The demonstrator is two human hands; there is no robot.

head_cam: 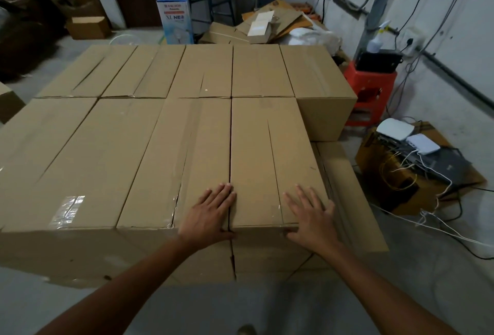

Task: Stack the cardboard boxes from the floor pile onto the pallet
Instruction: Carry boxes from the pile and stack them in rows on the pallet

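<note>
Laying left hand (pixel 211 210) flat across seam (pixel 230 163), right hand (pixel 310 215) flat on rightmost front-row box (pixel 267 153) at lower centre, fingers spread, gripping nothing; probably needing even pushing, squaring it flush against neighbouring box (pixel 176 163).

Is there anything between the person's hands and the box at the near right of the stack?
Nothing visible. The left hand and right hand both lie flat on the top of that box, the left one across its seam with the neighbouring box.
</note>
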